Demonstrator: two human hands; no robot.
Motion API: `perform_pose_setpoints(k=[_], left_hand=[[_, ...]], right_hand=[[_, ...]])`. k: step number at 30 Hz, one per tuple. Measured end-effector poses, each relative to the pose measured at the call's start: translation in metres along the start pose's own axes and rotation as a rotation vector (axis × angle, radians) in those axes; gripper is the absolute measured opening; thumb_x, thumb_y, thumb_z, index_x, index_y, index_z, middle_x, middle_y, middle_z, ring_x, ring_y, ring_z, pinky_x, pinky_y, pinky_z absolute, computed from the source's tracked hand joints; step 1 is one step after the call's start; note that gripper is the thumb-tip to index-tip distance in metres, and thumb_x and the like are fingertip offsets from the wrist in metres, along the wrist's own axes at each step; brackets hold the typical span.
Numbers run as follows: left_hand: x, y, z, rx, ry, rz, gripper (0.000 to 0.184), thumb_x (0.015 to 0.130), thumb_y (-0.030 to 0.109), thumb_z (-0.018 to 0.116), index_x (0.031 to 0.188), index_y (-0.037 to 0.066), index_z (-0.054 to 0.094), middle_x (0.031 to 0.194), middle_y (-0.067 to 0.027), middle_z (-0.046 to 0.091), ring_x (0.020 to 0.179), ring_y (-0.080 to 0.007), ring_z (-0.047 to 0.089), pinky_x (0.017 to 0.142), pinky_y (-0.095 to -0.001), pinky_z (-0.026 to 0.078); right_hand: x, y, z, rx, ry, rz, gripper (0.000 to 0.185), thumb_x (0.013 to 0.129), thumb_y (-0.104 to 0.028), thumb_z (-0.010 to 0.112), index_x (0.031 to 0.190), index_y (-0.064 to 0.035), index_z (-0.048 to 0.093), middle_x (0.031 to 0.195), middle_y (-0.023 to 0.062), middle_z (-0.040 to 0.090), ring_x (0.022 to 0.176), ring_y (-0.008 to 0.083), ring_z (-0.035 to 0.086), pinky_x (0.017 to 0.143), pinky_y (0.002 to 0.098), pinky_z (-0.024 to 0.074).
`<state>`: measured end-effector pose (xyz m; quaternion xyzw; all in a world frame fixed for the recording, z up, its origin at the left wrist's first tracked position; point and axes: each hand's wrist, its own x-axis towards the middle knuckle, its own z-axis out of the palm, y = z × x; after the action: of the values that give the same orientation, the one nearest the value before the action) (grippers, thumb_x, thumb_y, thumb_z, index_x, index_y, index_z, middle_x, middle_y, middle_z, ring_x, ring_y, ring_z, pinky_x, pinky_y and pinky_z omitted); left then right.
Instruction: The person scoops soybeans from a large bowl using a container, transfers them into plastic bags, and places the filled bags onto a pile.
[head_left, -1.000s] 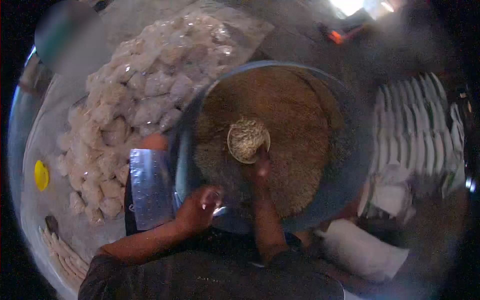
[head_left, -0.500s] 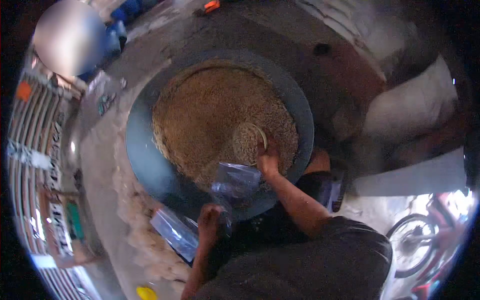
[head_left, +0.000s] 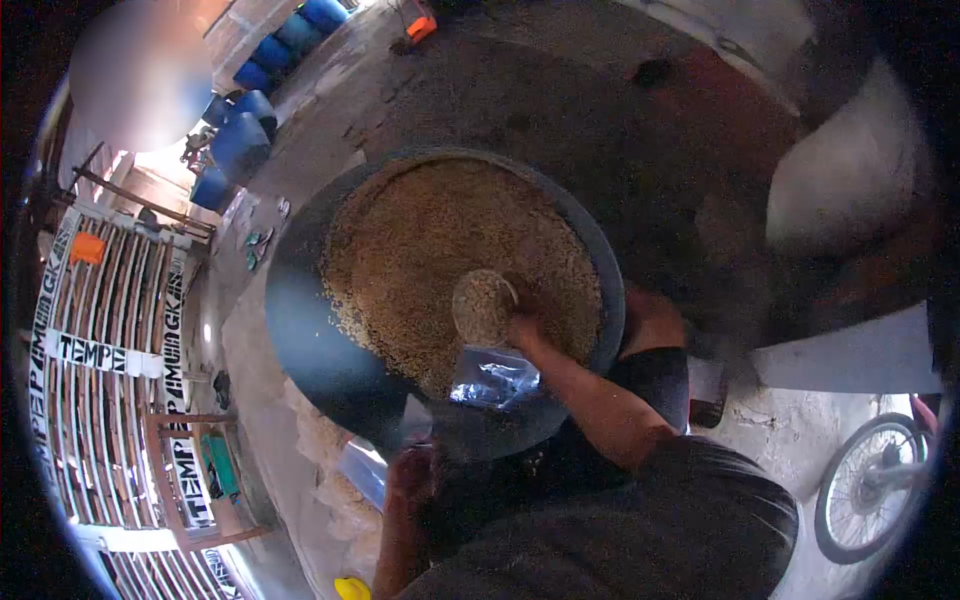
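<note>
A wide blue-grey basin (head_left: 300, 325) holds a broad heap of pale beans (head_left: 450, 225). In the beans, toward the near right, is a round scoop (head_left: 482, 305) filled with beans. My right hand (head_left: 525, 332) is closed on its right rim. Just below it, a shiny clear plastic bag (head_left: 495, 378) is beside my right wrist, over the near part of the basin. My left hand (head_left: 412, 472) is closed at the basin's near-left edge, with clear plastic (head_left: 416, 418) sticking up from it. Whether this plastic joins the bag is unclear.
More clear plastic (head_left: 363, 470) lies left of my left hand. A yellow object (head_left: 351, 588) is on the floor at the bottom. Blue barrels (head_left: 240, 145) stand at the upper left, a slatted rack (head_left: 110, 400) at the left. A wheel (head_left: 870, 485) shows at the lower right.
The view has shifted. The scoop now looks fuller and sits lower in view, and the plastic bag has moved right, closer to my right wrist. My left hand is slightly lower.
</note>
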<state>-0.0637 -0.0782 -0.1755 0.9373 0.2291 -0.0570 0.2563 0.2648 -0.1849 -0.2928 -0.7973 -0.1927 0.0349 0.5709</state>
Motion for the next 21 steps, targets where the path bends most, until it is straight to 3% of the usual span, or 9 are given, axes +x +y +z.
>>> perform_pose_setpoints(k=[3,5,7,10,12,14,17,19,21], left_hand=[[0.031,0.077,-0.065,-0.094,0.328,-0.335,0.018,0.094,0.016,0.052,0.092,-0.001,0.06,0.075,-0.0117,0.061,0.07,-0.029,0.061,0.068,-0.0419,0.05],[0.061,0.034,-0.052,-0.07,0.933,-0.071,0.016,0.09,0.015,0.057,0.094,0.0,0.061,0.072,-0.0111,0.062,0.067,-0.0306,0.062,0.068,-0.0421,0.053],[0.078,0.04,-0.037,-0.095,0.543,-0.15,0.017,0.089,0.013,0.059,0.098,0.0,0.061,0.085,-0.014,0.066,0.08,-0.0315,0.065,0.075,-0.0421,0.053],[0.101,0.043,0.01,-0.457,0.239,-0.115,0.033,0.089,0.015,0.064,0.119,0.002,0.058,0.12,-0.0161,0.064,0.111,-0.0308,0.062,0.094,-0.0416,0.049],[0.116,0.023,0.048,-1.341,0.036,-0.13,0.042,0.091,0.019,0.064,0.128,0.003,0.053,0.127,-0.0146,0.06,0.115,-0.0281,0.06,0.099,-0.0416,0.048],[0.131,0.018,0.076,-2.201,-0.288,-0.1,0.051,0.093,0.022,0.065,0.137,0.004,0.048,0.135,-0.0131,0.056,0.119,-0.0253,0.058,0.103,-0.0415,0.046],[0.112,0.056,0.047,-1.805,-0.134,0.077,0.042,0.091,0.028,0.068,0.124,0.003,0.059,0.117,-0.0113,0.065,0.106,-0.0211,0.064,0.094,-0.0373,0.051],[0.112,0.067,0.039,-1.701,-0.05,0.188,0.034,0.091,0.026,0.067,0.115,0.002,0.064,0.107,-0.0104,0.069,0.101,-0.0196,0.065,0.088,-0.0355,0.052],[0.119,0.083,0.044,-1.478,0.071,0.083,0.027,0.092,0.024,0.064,0.107,0.002,0.068,0.099,-0.0107,0.07,0.094,-0.0184,0.066,0.08,-0.035,0.052]], right_hand=[[0.015,0.022,0.029,0.482,-0.403,0.45,0.048,0.097,-0.033,0.053,0.135,-0.0045,0.051,0.126,0.0178,0.062,0.114,0.0325,0.06,0.1,0.0444,0.0474],[0.002,-0.061,-0.031,1.123,-0.611,0.802,0.052,0.097,-0.033,0.059,0.139,-0.0053,0.047,0.131,0.0119,0.058,0.115,0.0265,0.06,0.1,0.0406,0.0487],[-0.011,-0.125,-0.065,1.117,-0.72,0.777,0.057,0.101,-0.051,0.041,0.141,-0.0106,0.046,0.129,0.0138,0.062,0.116,0.0291,0.06,0.099,0.0468,0.0499],[-0.03,-0.16,-0.093,1.413,-1.089,0.809,0.055,0.102,-0.044,0.034,0.141,-0.0069,0.043,0.129,0.0164,0.061,0.114,0.0302,0.062,0.092,0.0513,0.0536],[-0.04,-0.136,-0.09,1.762,-1.309,0.799,0.051,0.1,-0.033,0.036,0.139,-0.0013,0.043,0.125,0.0205,0.062,0.111,0.0327,0.064,0.094,0.0507,0.0526],[-0.046,-0.105,-0.094,1.357,-1.105,0.95,0.052,0.099,-0.032,0.039,0.139,0.0021,0.042,0.126,0.0221,0.061,0.111,0.0328,0.064,0.102,0.0455,0.0483],[-0.05,-0.132,-0.13,0.704,-0.901,0.771,0.047,0.096,-0.022,0.053,0.134,0.0053,0.048,0.132,0.0229,0.056,0.117,0.0333,0.061,0.105,0.0453,0.0462],[-0.029,-0.029,-0.114,0.69,-0.905,0.942,0.046,0.096,-0.02,0.055,0.134,0.0047,0.048,0.13,0.0229,0.058,0.117,0.0326,0.061,0.105,0.0456,0.047],[-0.011,-0.051,-0.137,0.634,-0.895,1.03,0.045,0.096,-0.019,0.055,0.134,0.0043,0.048,0.128,0.0215,0.06,0.117,0.032,0.061,0.106,0.0461,0.0465]])
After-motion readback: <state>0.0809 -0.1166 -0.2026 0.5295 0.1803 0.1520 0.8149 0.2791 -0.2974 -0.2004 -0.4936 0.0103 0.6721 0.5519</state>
